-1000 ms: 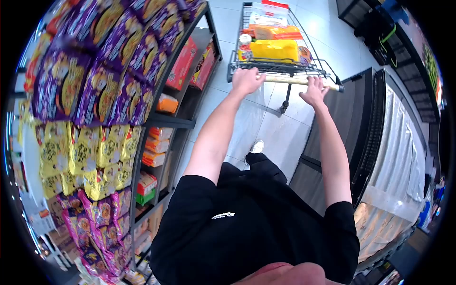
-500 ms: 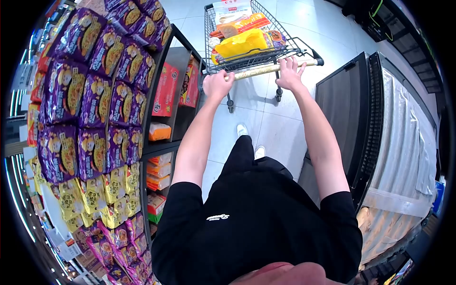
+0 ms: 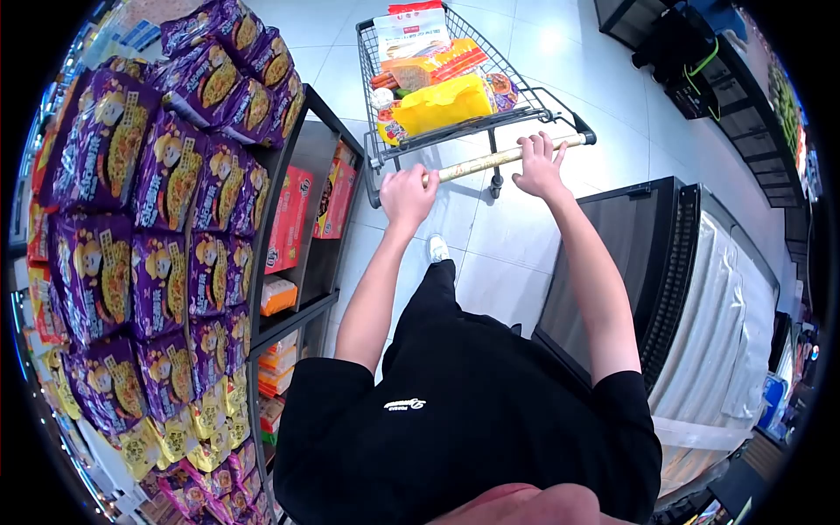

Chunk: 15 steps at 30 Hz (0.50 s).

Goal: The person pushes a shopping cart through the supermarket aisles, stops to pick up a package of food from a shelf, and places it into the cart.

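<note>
A black wire shopping cart (image 3: 518,83) stands ahead of me, with a pale bar as its handle (image 3: 477,166). My left hand (image 3: 409,194) is wrapped round the handle's left end. Near the other end, my right hand (image 3: 540,164) grips the same bar, some of its fingers slightly apart on top. In the basket lie a yellow package (image 3: 444,105), an orange bag (image 3: 451,61) and a white bag with a red top (image 3: 411,35). A round purple-orange package (image 3: 502,89) sits at the right side.
Purple snack packs (image 3: 162,262) hang in rows close on my left, beside a dark shelf (image 3: 315,157) with red boxes (image 3: 289,219). On my right is a dark cabinet (image 3: 604,271) with a grey plastic cover (image 3: 722,297). Pale floor tiles (image 3: 516,236) run between them.
The shelves and cabinet have slid down and back in view as I moved forward. The cart has angled, its left handle end now closer to me. Both hands stay on the handle.
</note>
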Available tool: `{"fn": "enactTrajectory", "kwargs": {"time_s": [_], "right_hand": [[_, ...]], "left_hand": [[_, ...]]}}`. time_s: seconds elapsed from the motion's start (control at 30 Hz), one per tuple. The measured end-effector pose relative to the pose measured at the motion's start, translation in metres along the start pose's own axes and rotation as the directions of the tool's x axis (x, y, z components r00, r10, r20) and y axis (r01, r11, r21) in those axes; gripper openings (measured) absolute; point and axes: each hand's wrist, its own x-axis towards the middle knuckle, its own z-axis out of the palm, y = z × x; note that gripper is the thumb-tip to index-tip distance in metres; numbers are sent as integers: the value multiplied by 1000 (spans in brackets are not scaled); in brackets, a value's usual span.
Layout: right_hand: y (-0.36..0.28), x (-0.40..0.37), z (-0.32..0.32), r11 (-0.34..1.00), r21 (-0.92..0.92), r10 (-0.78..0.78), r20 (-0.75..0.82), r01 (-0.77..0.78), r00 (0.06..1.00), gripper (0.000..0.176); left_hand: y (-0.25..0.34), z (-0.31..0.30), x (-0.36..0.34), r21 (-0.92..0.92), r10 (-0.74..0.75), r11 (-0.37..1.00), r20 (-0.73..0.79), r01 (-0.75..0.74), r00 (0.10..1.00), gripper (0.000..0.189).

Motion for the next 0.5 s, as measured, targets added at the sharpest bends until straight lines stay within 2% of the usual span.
{"fn": "enactTrajectory", "kwargs": {"time_s": [0.23,0.5], "right_hand": [[9,70,-12,999,-29,16,58,-15,998,70],[18,150,-13,1000,9,0,28,-1,1000,66]], "left_hand": [[-4,20,58,-31,3,999,-18,-4,1000,30],[-8,37,121,-37,-66,997,17,67,998,29]]}}
